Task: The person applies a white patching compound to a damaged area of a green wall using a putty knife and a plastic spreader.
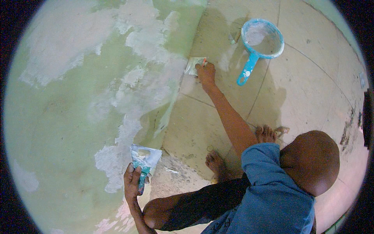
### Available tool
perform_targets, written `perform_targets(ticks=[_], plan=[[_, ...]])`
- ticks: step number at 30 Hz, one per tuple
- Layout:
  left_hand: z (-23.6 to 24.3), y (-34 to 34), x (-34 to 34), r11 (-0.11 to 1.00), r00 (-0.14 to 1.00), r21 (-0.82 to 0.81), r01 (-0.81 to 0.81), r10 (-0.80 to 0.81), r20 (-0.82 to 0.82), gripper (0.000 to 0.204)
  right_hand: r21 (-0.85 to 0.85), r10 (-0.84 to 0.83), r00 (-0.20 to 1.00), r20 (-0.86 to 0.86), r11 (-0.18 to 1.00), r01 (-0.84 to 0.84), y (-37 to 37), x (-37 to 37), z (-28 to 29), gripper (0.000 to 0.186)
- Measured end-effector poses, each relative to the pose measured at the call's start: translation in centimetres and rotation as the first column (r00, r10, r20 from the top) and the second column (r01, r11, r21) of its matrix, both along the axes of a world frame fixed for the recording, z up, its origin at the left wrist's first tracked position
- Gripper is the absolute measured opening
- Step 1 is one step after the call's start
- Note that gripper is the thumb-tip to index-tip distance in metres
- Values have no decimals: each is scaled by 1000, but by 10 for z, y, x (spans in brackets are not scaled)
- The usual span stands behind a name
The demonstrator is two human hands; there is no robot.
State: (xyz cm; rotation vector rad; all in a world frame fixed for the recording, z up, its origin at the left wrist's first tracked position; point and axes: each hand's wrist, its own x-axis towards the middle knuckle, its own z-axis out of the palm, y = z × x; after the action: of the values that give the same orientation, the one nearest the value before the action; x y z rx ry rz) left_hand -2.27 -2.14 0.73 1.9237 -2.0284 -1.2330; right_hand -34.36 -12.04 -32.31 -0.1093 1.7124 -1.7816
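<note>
My right hand (206,74) grips a small flat putty scraper (191,66) with a bit of red near the fingers, at the boundary between the patchy green surface and beige tiles. In my left hand (132,179), lower down, is a wider triangular scraper (145,155) with a teal grip and whitish paste on it. The green surface (62,128) carries irregular patches of white filler (70,43). Above and right of my right hand, a blue long-handled pan (261,37), coated with pale residue, rests on the tiles.
Beige floor tiles (311,78) cover the right side, with dark smudges near the far right. My bare feet (216,163) are on the floor below my right arm. A rough, dirty strip (167,179) lies beside the left scraper. A dark object (366,117) sits at the right rim.
</note>
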Motion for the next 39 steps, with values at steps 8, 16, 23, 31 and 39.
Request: perform_targets(ticks=[8, 16, 23, 31, 39], plan=[[0, -2, -3, 999, 1000, 48, -9, 10, -3, 14, 100, -110, 994, -26, 989, 112, -23, 4, -29, 28], [-2, -3, 3, 998, 999, 58, -8, 10, -32, 13, 126, -78, 995, -67, 988, 86, -22, -3, -11, 29], [0, -3, 4, 999, 999, 41, 34, -33, -12, 14, -61, -136, 988, 69, 988, 140, -22, 4, -6, 26], [2, -1, 1, 998, 999, 51, 46, -46, -6, 15, -132, -122, 983, -134, 986, 104, -10, 23, 46, 26], [0, -4, 3, 998, 1000, 60, 5, -3, -31, 14, -85, -155, 986, 58, 983, 160, 27, -16, 6, 19]])
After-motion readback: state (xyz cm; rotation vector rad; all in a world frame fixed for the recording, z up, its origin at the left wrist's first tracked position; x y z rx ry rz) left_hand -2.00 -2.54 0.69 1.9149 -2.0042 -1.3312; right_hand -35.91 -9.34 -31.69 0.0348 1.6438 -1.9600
